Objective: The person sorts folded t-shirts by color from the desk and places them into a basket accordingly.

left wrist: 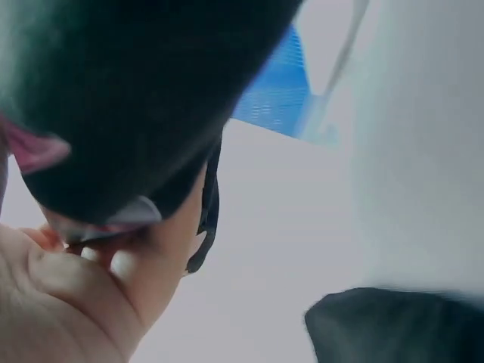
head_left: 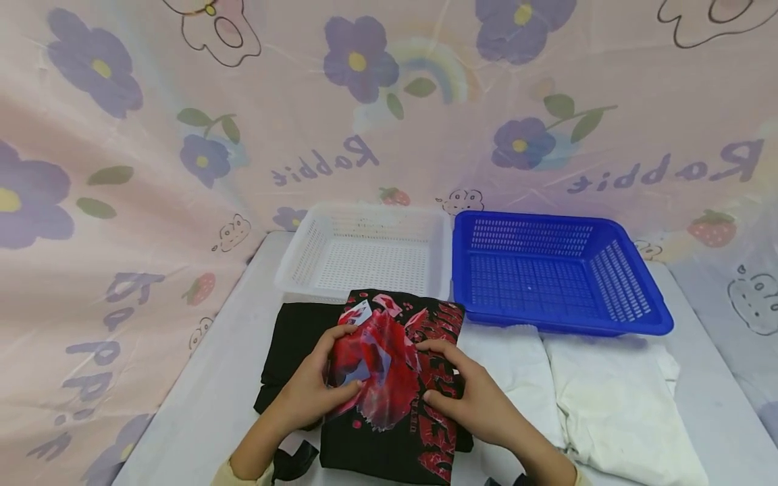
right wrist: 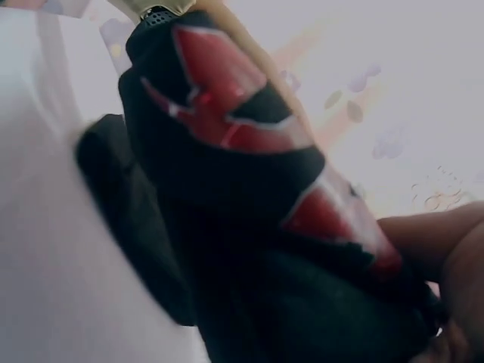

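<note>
Both hands [head_left: 306, 395] [head_left: 483, 405], half-curled, round printed garment [head_left: 390, 388].

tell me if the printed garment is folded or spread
Folded: in the head view, the printed garment makes a compact rectangle, held at its sides by the left hand and right hand. I cannot count its layers.

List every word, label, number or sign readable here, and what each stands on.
"Rabbit": mirrored, twice across the back of the curtain.
Lettering down the curtain's left side: too distorted to read surely.
Red letter-like shapes and small print on the black garment: unreadable.
No numbers readable.
</note>
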`<state>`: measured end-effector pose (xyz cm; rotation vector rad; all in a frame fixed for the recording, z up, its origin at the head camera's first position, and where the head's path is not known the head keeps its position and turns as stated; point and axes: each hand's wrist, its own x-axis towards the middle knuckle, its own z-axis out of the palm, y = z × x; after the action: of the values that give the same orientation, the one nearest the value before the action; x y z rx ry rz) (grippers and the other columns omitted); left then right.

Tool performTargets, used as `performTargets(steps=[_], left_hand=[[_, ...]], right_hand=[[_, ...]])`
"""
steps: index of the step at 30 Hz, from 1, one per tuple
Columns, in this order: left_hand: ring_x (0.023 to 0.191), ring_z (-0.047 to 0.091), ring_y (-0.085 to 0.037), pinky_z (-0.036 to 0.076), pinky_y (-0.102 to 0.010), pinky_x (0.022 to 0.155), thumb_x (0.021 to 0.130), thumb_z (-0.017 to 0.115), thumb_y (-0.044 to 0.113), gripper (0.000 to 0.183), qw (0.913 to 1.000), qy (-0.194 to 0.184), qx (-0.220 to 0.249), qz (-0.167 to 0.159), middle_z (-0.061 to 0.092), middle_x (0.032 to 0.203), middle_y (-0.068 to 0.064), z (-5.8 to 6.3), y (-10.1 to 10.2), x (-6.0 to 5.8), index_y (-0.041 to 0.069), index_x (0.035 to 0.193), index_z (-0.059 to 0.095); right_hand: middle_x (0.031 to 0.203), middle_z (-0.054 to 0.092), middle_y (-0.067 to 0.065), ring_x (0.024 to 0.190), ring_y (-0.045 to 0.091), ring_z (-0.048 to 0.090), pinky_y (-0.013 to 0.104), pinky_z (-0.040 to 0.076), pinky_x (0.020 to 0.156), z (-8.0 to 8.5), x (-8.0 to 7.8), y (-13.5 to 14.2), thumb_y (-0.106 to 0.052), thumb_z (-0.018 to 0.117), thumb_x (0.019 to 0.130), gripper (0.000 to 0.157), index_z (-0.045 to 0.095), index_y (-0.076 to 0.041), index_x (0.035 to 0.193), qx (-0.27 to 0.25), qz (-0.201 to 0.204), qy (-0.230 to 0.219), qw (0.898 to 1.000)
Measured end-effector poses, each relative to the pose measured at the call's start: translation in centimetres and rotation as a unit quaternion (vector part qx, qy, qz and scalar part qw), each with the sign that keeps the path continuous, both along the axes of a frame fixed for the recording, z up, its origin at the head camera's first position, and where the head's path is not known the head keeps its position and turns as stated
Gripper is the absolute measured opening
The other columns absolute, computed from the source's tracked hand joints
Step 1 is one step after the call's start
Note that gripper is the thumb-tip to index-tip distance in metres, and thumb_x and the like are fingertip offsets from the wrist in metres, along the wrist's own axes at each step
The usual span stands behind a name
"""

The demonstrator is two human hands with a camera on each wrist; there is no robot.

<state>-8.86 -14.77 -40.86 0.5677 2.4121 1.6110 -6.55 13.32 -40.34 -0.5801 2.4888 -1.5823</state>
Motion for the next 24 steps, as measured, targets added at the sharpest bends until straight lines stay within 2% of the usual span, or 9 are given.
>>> performTargets(steps=[2, 7, 14, 19, 24], left_hand=[[0.111, 0.052, -0.025, 0.055, -0.026, 0.083, 0.082, 0.077, 0.015, 0.078, 0.9999, 0.012, 0.010, -0.001, 0.042, 0.134, -0.006, 0.8, 0.1, -0.4, 0.029, 0.142, 0.030], [0.109, 0.054, -0.027, 0.055, -0.026, 0.080, 0.082, 0.077, 0.014, 0.078, 0.9990, 0.044, 0.013, 0.000, 0.043, 0.132, -0.009, 2.4, 0.1, -1.7, 0.026, 0.143, 0.030], [0.111, 0.054, -0.031, 0.057, -0.030, 0.080, 0.082, 0.076, 0.011, 0.077, 0.9978, 0.065, 0.011, 0.006, 0.043, 0.133, -0.012, 4.4, 0.1, -4.6, 0.024, 0.143, 0.030], [0.111, 0.054, -0.033, 0.056, -0.031, 0.082, 0.083, 0.071, 0.002, 0.078, 0.9958, 0.074, 0.046, -0.026, 0.040, 0.136, -0.016, 5.6, 0.0, -7.3, 0.016, 0.145, 0.026], [0.109, 0.056, -0.031, 0.056, -0.028, 0.081, 0.084, 0.065, -0.008, 0.078, 0.9913, 0.065, 0.098, -0.060, 0.037, 0.140, -0.017, 6.2, -0.3, -10.2, 0.013, 0.146, 0.024]], right_hand=[[0.135, 0.053, -0.010, 0.107, 0.011, 0.060, 0.028, 0.052, 0.085, 0.9, -0.4, 0.2, -0.014, 0.073, 0.085, 0.062, 0.045, -0.035, 0.136, 0.003, 0.003, 0.013, 1.000], [0.137, 0.052, -0.006, 0.112, 0.016, 0.058, 0.033, 0.051, 0.085, 2.7, -1.9, 0.5, -0.017, 0.074, 0.085, 0.062, 0.045, -0.037, 0.136, 0.027, 0.001, 0.049, 0.998], [0.134, 0.054, 0.001, 0.104, 0.018, 0.061, 0.035, 0.052, 0.084, 4.6, -5.2, 0.7, -0.013, 0.073, 0.086, 0.060, 0.046, -0.029, 0.137, 0.014, 0.013, 0.082, 0.996], [0.136, 0.051, 0.005, 0.099, 0.018, 0.062, 0.036, 0.052, 0.081, 5.8, -8.0, 0.5, -0.011, 0.071, 0.087, 0.059, 0.046, -0.025, 0.138, 0.012, 0.013, 0.101, 0.995], [0.132, 0.052, 0.007, 0.082, 0.018, 0.064, 0.031, 0.055, 0.069, 6.4, -10.7, 0.2, -0.005, 0.068, 0.087, 0.058, 0.046, -0.022, 0.138, -0.011, 0.008, 0.106, 0.994]])
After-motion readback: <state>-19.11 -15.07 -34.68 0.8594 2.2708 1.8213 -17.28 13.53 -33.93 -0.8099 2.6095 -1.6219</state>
